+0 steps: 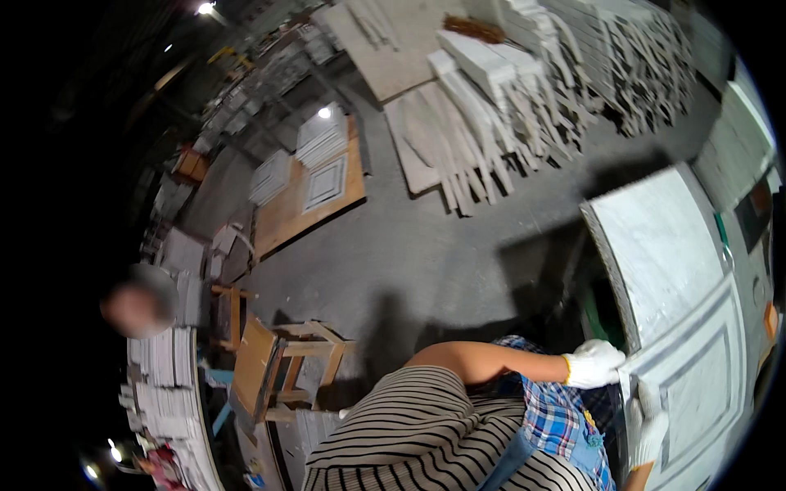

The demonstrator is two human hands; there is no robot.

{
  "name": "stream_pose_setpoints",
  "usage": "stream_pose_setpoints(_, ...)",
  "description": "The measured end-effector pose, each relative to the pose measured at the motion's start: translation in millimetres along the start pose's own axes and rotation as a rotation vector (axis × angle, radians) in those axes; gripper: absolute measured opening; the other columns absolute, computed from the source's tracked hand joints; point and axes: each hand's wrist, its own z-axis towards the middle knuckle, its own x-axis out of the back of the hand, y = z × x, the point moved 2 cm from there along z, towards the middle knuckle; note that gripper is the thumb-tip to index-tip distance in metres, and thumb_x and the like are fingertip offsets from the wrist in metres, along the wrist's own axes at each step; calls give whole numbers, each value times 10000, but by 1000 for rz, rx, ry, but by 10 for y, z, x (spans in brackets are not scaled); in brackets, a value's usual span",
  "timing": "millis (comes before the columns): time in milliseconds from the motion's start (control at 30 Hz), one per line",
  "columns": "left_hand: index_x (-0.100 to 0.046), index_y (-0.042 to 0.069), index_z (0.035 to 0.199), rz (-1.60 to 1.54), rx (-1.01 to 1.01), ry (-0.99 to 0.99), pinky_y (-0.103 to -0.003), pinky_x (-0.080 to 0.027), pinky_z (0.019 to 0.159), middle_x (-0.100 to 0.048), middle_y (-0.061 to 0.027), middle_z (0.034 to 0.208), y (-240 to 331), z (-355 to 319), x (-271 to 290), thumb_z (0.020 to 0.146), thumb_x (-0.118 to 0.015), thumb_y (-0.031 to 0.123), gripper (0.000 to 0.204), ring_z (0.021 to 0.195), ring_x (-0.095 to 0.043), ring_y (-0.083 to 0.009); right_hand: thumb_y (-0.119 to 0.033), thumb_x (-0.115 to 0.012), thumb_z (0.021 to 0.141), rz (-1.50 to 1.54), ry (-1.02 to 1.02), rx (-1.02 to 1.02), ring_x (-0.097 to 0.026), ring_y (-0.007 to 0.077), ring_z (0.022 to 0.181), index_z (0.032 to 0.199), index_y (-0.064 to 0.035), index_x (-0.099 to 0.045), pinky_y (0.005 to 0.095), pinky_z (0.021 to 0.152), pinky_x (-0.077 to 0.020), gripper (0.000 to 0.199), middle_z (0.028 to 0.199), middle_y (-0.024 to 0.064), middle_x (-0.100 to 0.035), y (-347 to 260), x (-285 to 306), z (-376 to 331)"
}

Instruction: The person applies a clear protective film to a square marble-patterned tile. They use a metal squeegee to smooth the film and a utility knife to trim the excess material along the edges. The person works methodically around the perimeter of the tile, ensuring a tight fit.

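Dim workshop space surrounds a grey floor (442, 262), with a bright lamp (206, 8) at the upper left. Long pale strips (483, 74) lie bunched side by side toward the top right. Left of them, a low wooden desk (286, 221) carries white tiles (321, 139) in stacks and a tile with a dark border (326, 184). Nearer stands a wooden frame (307, 349), and at the left edge a person's blurred head (139, 307) shows above stacked white slabs (168, 409).

At the lower right lies a white panel (696, 385) with grey rectangular bands, its far edge just beside a plain white slab (655, 245). The wearer has a striped top (393, 417) and a plaid cloth (553, 417). The left grip (594, 364), in a white glove, is at the panel's near corner, close to the slab; its fingertips are unclear, so I cannot tell whether it is clamped. The right grip (647, 430), also gloved, rests along the panel's near side, fingers close together; whether it clasps the edge I cannot tell.
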Motion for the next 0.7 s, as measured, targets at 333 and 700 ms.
stream_pose_setpoints(333, -680, -8, 775, -115, -75, 128, -519, -531, 646, -651, -260, 723, -24, 15, -16, 835, -685, 329, 342, 701, -671, -453, -230, -657, 1025, -28, 17, -9, -574, 289, 1321, 1392, -55, -660, 403, 1168, -373, 407, 1380, 151, -675, -411, -120, -47)
stream_pose_setpoints(700, -728, -13, 672, 260, -218, 86, -476, -531, 496, -639, -216, 585, -136, 362, -278, 727, -650, 359, 384, 529, -662, -377, -208, -660, 1020, 140, 159, 44, -585, 278, 1293, 1387, -39, -656, 390, 1144, -395, 404, 1364, 154, -676, -1126, -684, 319)
